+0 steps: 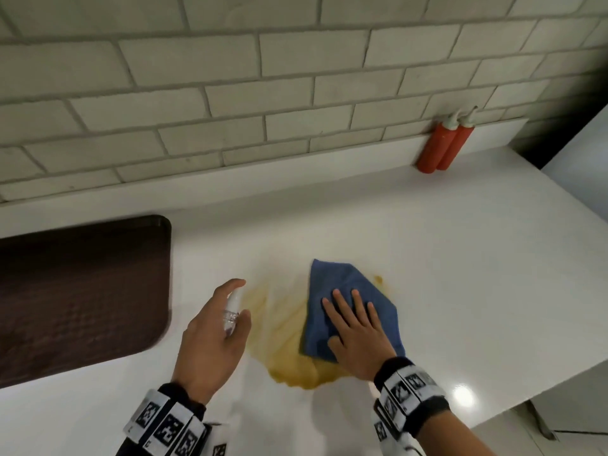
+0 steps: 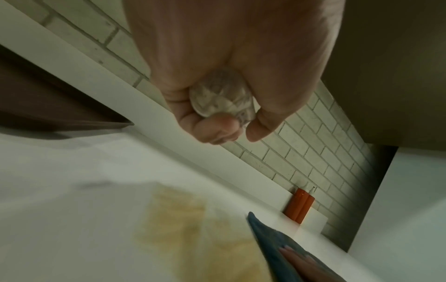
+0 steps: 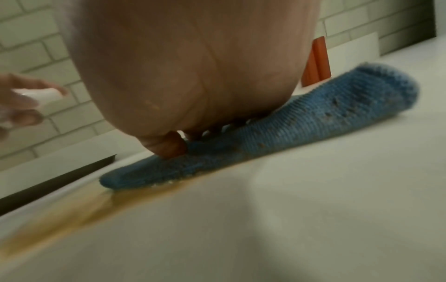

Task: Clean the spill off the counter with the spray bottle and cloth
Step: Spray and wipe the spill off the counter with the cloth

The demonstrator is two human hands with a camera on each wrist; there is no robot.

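A yellow-brown spill spreads over the white counter. On its right part lies a folded blue cloth, and my right hand presses flat on it with straight fingers. Left of the spill, my left hand grips a small clear spray bottle with a white nozzle, index finger on top. The left wrist view shows the bottle's base wrapped in my fingers. In the right wrist view my palm covers the cloth, with spill at its near edge.
A dark brown tray lies on the counter at the left. Two red squeeze bottles stand against the tiled wall at the back right. The counter's edge runs diagonally at the right, near my right wrist.
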